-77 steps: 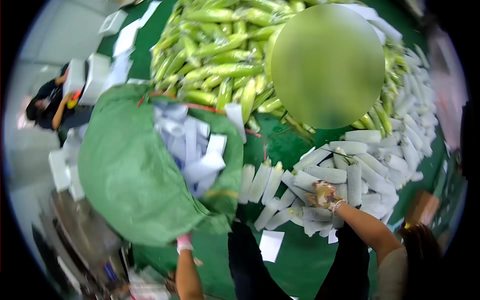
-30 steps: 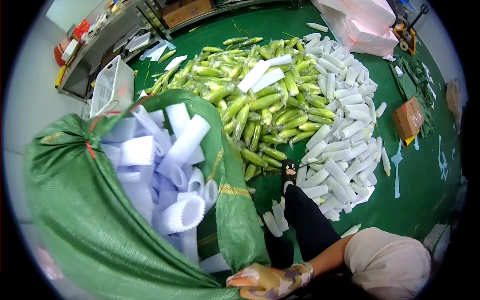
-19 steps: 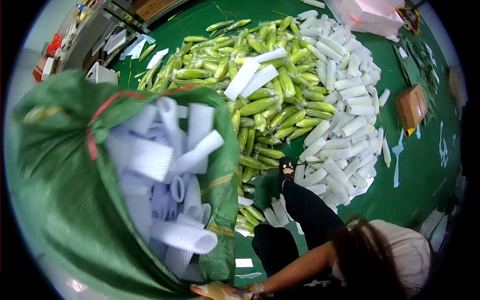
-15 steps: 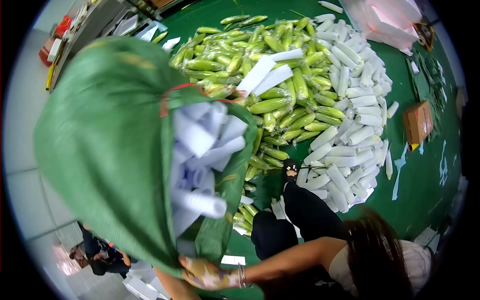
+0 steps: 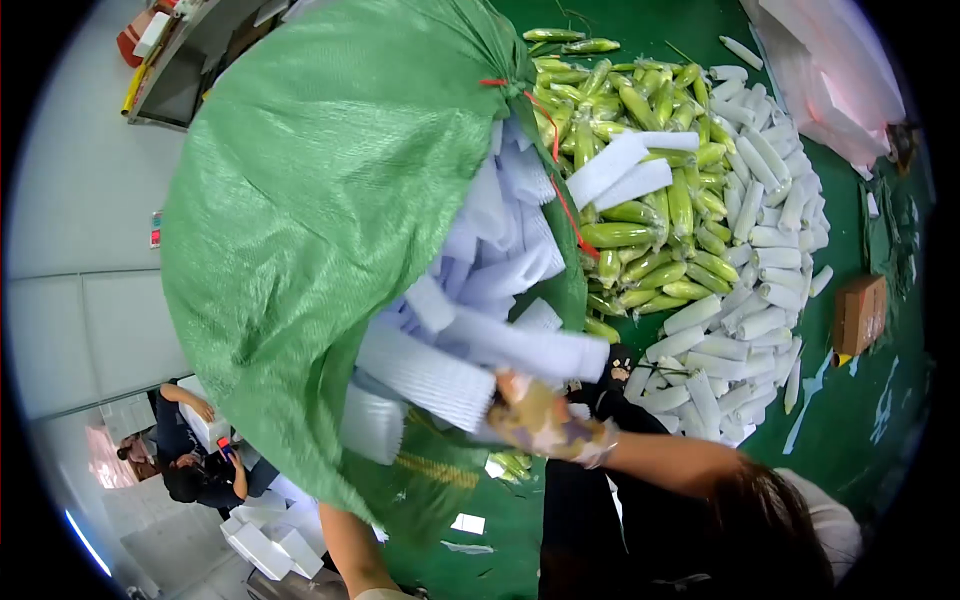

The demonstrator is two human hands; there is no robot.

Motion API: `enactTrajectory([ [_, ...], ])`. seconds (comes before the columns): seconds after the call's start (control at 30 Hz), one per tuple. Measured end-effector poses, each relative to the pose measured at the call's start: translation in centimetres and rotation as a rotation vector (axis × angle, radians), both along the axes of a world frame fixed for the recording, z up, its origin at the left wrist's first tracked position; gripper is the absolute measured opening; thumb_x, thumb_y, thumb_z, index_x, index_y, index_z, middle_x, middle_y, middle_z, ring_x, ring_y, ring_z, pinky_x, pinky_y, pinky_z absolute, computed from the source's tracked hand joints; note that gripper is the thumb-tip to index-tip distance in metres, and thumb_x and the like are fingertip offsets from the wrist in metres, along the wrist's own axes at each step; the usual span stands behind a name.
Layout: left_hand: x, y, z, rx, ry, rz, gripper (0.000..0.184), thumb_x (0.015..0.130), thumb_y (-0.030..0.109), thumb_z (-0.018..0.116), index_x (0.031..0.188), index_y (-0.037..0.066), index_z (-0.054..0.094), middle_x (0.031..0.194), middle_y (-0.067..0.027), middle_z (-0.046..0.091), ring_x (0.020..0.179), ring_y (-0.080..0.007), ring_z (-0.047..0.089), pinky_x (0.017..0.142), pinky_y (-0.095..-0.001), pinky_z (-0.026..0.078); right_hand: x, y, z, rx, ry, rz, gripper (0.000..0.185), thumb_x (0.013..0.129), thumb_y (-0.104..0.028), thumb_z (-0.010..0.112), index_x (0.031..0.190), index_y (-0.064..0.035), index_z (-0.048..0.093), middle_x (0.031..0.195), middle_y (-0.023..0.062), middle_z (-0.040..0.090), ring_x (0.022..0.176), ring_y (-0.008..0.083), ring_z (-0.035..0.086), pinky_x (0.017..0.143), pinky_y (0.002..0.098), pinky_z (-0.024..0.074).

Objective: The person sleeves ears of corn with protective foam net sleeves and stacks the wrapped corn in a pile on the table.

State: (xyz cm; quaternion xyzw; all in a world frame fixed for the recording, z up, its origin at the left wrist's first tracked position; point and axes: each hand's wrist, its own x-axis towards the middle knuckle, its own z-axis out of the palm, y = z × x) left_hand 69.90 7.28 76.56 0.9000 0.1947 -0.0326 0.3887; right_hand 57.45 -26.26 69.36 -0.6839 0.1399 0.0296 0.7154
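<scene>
A big green woven sack (image 5: 310,190) with a red cord at its neck fills the left and middle, its mouth facing right. White foam net sleeves (image 5: 430,375) are bunched in the mouth, some sticking out. My right hand (image 5: 545,415), in a patterned glove, is at the ends of the protruding sleeves. Its fingers are smeared by motion, and whether they grip a sleeve does not show. My left forearm rises from the bottom edge to the sack's lower edge; the left hand is hidden behind the sack.
Plastic-wrapped green corn ears (image 5: 650,225) lie heaped on the green floor beside a pile of foam-sleeved ears (image 5: 760,300). A cardboard box (image 5: 860,312) stands at right, a pink-white bundle (image 5: 830,80) behind. A co-worker (image 5: 200,460) holding a phone is at lower left near white boxes (image 5: 270,540).
My right hand has left the sack's lower rim and moved up and right to the foam sleeves. The sack's mouth spreads wider, and sleeves protrude farther right.
</scene>
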Motion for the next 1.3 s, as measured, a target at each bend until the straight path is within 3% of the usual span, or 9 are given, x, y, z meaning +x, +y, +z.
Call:
enactTrajectory([
  [0.1, 3.2, -1.1, -1.6, 0.001, 0.023, -0.058, 0.039, 0.089, 0.033, 0.048, 0.114, 0.003, 0.046, 0.104, -0.0092, 0.047, 0.092, -0.0195, 0.045, 0.078, -0.0349, 0.040, 4.4, -4.9, 3.2, -0.555, -0.008, -0.142, 0.037, 0.073, -0.015, 0.063, 0.105, -0.0018, 0.049, 0.098, 0.0176, 0.052, 0.091, 0.0324, 0.055, 0.073, 0.0399, 0.0482],
  [0.23, 8.3, -2.8, -4.2, -0.003, 0.018, -0.162, 0.036, 0.090, 0.031, 0.048, 0.113, 0.003, 0.047, 0.102, -0.0085, 0.048, 0.090, -0.0184, 0.046, 0.077, -0.0337, 0.040, 13.7, -7.8, 4.7, -1.087, -0.024, 0.031, 0.063, 0.073, -0.038, 0.067, 0.120, -0.0024, 0.046, 0.109, 0.0160, 0.049, 0.102, 0.0303, 0.050, 0.081, 0.0406, 0.0454],
  [0.43, 17.1, -6.8, -10.8, 0.036, -0.016, -0.339, 0.032, 0.090, 0.028, 0.047, 0.111, 0.003, 0.049, 0.098, -0.0073, 0.050, 0.087, -0.0168, 0.047, 0.075, -0.0319, 0.040, 26.1, -11.2, 1.8, -1.257, 0.020, 0.145, 0.053, 0.074, -0.036, 0.064, 0.114, -0.0040, 0.050, 0.104, 0.0151, 0.053, 0.097, 0.0299, 0.053, 0.078, 0.0402, 0.0465],
  [0.73, 23.2, -11.0, -20.2, 0.076, -0.022, -0.380, 0.027, 0.092, 0.023, 0.047, 0.108, 0.003, 0.051, 0.093, -0.0057, 0.051, 0.083, -0.0145, 0.048, 0.073, -0.0292, 0.041, 30.0, -12.4, -7.1, -1.249, -0.024, 0.252, 0.040, 0.076, -0.034, 0.060, 0.105, -0.0064, 0.056, 0.096, 0.0137, 0.058, 0.089, 0.0292, 0.058, 0.073, 0.0397, 0.0482],
  [0.93, 14.4, -7.3, -19.4, 0.011, 0.016, -0.344, 0.023, 0.092, 0.020, 0.046, 0.106, 0.003, 0.053, 0.090, -0.0045, 0.053, 0.080, -0.0129, 0.049, 0.071, -0.0274, 0.041, 26.8, -13.1, -11.0, -1.141, -0.131, 0.245, 0.032, 0.078, -0.032, 0.058, 0.099, -0.0080, 0.060, 0.091, 0.0127, 0.062, 0.084, 0.0287, 0.061, 0.070, 0.0393, 0.0493],
  [1.1, -3.4, -7.9, -14.8, -0.226, 0.093, -0.307, 0.020, 0.093, 0.018, 0.046, 0.104, 0.003, 0.054, 0.087, -0.0036, 0.054, 0.077, -0.0116, 0.050, 0.070, -0.0259, 0.042, 18.1, -15.4, -14.3, -1.028, -0.154, 0.229, 0.027, 0.079, -0.031, 0.056, 0.094, -0.0094, 0.064, 0.087, 0.0119, 0.065, 0.080, 0.0283, 0.063, 0.068, 0.0390, 0.0502],
  [1.17, -11.1, -14.0, -12.5, -0.310, 0.150, -0.228, 0.015, 0.091, 0.017, 0.053, 0.095, 0.003, 0.057, 0.074, -0.0005, 0.050, 0.068, -0.0104, 0.045, 0.062, -0.0248, 0.040, 13.9, -16.2, -15.5, -0.979, -0.153, 0.214, 0.026, 0.080, -0.030, 0.055, 0.092, -0.0099, 0.065, 0.085, 0.0116, 0.066, 0.078, 0.0282, 0.064, 0.067, 0.0389, 0.0506],
  [1.27, -15.3, -23.6, -6.5, -0.379, 0.391, -0.902, 0.027, 0.076, 0.010, 0.064, 0.102, 0.003, 0.060, 0.094, -0.0125, 0.064, 0.088, -0.0221, 0.062, 0.075, -0.0310, 0.050, 10.6, -16.3, -14.9, -0.965, -0.103, 0.186, 0.026, 0.080, -0.031, 0.054, 0.090, -0.0110, 0.066, 0.084, 0.0106, 0.068, 0.076, 0.0274, 0.065, 0.066, 0.0382, 0.0509],
  [1.3, -14.3, -28.1, -4.1, -0.472, 0.247, -1.112, 0.029, 0.075, 0.009, 0.064, 0.103, 0.002, 0.060, 0.097, -0.0130, 0.063, 0.089, -0.0238, 0.062, 0.077, -0.0327, 0.049, 10.3, -16.1, -14.2, -0.974, -0.069, 0.185, 0.026, 0.080, -0.032, 0.054, 0.091, -0.0116, 0.066, 0.084, 0.0099, 0.068, 0.076, 0.0268, 0.066, 0.066, 0.0376, 0.0508],
])
